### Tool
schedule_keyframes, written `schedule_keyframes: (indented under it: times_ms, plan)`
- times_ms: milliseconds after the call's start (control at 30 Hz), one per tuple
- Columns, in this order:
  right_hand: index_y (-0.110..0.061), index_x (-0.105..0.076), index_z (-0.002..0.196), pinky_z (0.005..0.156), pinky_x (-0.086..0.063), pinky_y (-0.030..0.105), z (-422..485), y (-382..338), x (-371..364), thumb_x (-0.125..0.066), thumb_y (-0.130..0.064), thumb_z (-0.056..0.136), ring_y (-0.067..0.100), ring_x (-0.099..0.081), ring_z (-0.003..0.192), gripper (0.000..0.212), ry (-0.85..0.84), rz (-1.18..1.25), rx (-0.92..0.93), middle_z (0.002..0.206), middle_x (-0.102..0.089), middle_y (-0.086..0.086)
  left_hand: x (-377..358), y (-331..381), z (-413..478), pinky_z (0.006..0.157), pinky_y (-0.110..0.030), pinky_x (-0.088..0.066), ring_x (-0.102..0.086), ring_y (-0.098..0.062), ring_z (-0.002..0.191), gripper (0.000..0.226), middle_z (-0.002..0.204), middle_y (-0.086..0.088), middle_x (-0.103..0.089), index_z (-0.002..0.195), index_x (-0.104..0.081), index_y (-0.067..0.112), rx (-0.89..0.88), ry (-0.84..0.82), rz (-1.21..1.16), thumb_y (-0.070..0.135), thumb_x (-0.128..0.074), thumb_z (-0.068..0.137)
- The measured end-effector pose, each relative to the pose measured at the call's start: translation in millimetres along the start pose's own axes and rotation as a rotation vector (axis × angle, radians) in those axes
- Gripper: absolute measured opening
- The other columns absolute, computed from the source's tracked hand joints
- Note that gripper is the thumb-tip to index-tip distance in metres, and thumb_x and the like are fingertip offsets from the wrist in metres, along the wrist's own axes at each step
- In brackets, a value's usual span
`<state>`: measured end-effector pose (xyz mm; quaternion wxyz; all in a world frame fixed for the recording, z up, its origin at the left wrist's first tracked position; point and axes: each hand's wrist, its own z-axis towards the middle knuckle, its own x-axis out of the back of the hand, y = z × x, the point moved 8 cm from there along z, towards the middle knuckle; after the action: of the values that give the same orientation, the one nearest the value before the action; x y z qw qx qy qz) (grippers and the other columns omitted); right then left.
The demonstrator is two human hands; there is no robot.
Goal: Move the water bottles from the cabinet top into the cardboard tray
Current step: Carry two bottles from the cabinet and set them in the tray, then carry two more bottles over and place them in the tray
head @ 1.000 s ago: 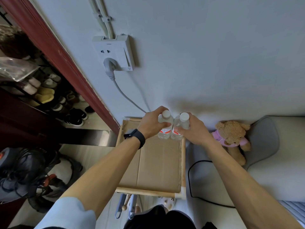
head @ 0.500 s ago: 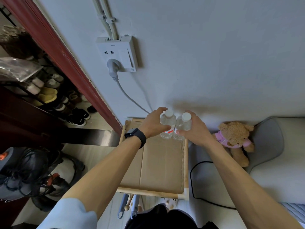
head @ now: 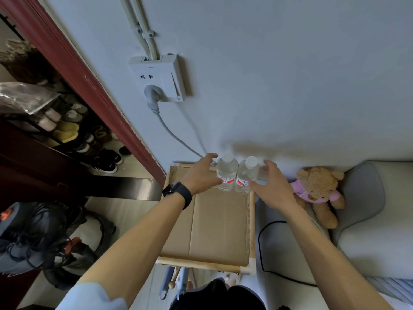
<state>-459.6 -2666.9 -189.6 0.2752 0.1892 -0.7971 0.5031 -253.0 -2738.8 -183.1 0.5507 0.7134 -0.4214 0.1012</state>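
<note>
Obs. Landmark = cardboard tray [head: 214,224], wood-framed, flat sheet as floor.

- Left bottle [head: 226,173] + right bottle [head: 245,175]: upright at tray's far end, toward its far right corner. Side by side, touching or nearly so. Caps on, red labels facing cam. Wall [head: 290,86] directly behind tray.
- Left hand [head: 200,176]: fingers spread, loosely curved, flanking left bottle. No closed grip. Thumb tip near label; contact cannot be told.
- Right hand [head: 273,190]: open likewise, just beside right bottle, over tray's right rail. Nothing held.

Judgement: pair set at far end prob. to keep tray's near part free for more bottles. Hands flank the pair prob. to steady them vs tipping. Cabinet top not in view, so no. of bottles left unknown.

Teddy bear [head: 317,193] lies right of tray, apart from it.
</note>
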Motion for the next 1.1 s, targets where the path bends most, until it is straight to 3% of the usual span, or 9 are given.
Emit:
schedule_keyframes:
  times_ms: [100, 200, 333, 433, 533, 633, 733, 867, 1100]
  plan:
    - [-0.014, -0.051, 0.126, 0.085, -0.043, 0.033, -19, 25, -4, -0.062, -0.045, 0.092, 0.023, -0.057, 0.106, 0.047, 0.061, -0.119, -0.130, 0.123, -0.061, 0.004, -8, -40, -22, 0.101, -0.036, -0.046, -0.050, -0.022, 0.126, 0.075, 0.145, -0.004, -0.047, 0.147, -0.034, 0.021, 0.108, 0.011, 0.071, 0.025, -0.070, 0.082]
    - [-0.022, -0.059, 0.108, 0.081, -0.043, 0.031, -38, 40, -46, -0.052, -0.043, 0.096, 0.023, -0.061, 0.101, 0.025, -0.233, -0.393, -0.108, 0.104, -0.065, -0.004, -25, -92, -53, 0.099, -0.038, -0.047, -0.051, -0.024, 0.125, 0.060, 0.143, -0.004, -0.048, 0.144, -0.039, 0.024, 0.207, -0.055, 0.250, 0.032, -0.062, 0.089]
    - [-0.028, -0.063, 0.123, 0.098, -0.044, 0.032, -59, 7, -109, -0.046, -0.039, 0.101, 0.018, -0.058, 0.120, 0.030, -0.549, -0.552, 0.182, 0.127, -0.066, -0.007, -18, -147, -102, 0.099, -0.040, -0.045, -0.050, -0.024, 0.125, 0.044, 0.142, 0.002, -0.050, 0.136, -0.046, 0.032, 0.292, -0.024, 0.403, 0.039, -0.051, 0.093]
    - [-0.029, -0.058, 0.133, 0.097, -0.045, 0.033, -66, -47, -146, -0.045, -0.036, 0.102, 0.020, -0.057, 0.123, 0.035, -0.551, -0.575, 0.387, 0.134, -0.063, -0.005, 9, -181, -148, 0.097, -0.039, -0.044, -0.052, -0.021, 0.117, 0.037, 0.132, 0.003, -0.057, 0.126, -0.055, 0.031, 0.343, 0.097, 0.423, 0.039, -0.043, 0.092]
    - [-0.033, -0.054, 0.137, 0.087, -0.046, 0.028, -85, -117, -191, -0.047, -0.037, 0.101, 0.016, -0.061, 0.112, 0.037, -0.579, -0.582, 0.610, 0.133, -0.061, -0.006, 48, -218, -215, 0.105, -0.041, -0.040, -0.049, -0.021, 0.125, 0.041, 0.136, 0.005, -0.056, 0.131, -0.053, 0.033, 0.446, 0.253, 0.385, 0.043, -0.048, 0.091]
    - [-0.033, -0.053, 0.139, 0.095, -0.046, 0.030, -127, -194, -241, -0.046, -0.037, 0.102, 0.015, -0.056, 0.120, 0.038, -0.609, -0.602, 0.843, 0.143, -0.053, -0.010, 93, -250, -302, 0.104, -0.042, -0.041, -0.050, -0.024, 0.126, 0.043, 0.133, 0.001, -0.058, 0.132, -0.055, 0.030, 0.549, 0.433, 0.370, 0.040, -0.049, 0.091]
    - [-0.027, -0.054, 0.140, 0.106, -0.038, 0.031, -197, -263, -295, -0.048, -0.032, 0.102, 0.017, -0.047, 0.132, 0.040, -0.646, -0.592, 1.061, 0.146, -0.051, -0.007, 130, -279, -411, 0.097, -0.039, -0.044, -0.054, -0.025, 0.119, 0.039, 0.125, 0.001, -0.062, 0.127, -0.059, 0.028, 0.665, 0.633, 0.355, 0.036, -0.053, 0.090]
    - [-0.026, -0.062, 0.134, 0.106, -0.037, 0.027, -330, -329, -366, -0.053, -0.029, 0.098, 0.015, -0.054, 0.125, 0.037, -0.665, -0.538, 1.315, 0.140, -0.058, -0.006, 145, -321, -583, 0.099, -0.039, -0.043, -0.054, -0.023, 0.120, 0.039, 0.126, 0.004, -0.063, 0.127, -0.059, 0.029, 0.857, 0.852, 0.349, 0.037, -0.054, 0.089]
    - [-0.029, -0.060, 0.135, 0.115, -0.031, 0.030, -629, -357, -483, -0.054, -0.033, 0.098, 0.017, -0.043, 0.138, 0.038, -0.862, -0.453, 1.645, 0.143, -0.056, -0.004, 93, -363, -910, 0.110, -0.038, -0.032, -0.043, -0.019, 0.132, 0.043, 0.138, 0.008, -0.054, 0.135, -0.052, 0.035, 1.204, 1.078, 0.326, 0.041, -0.050, 0.093]
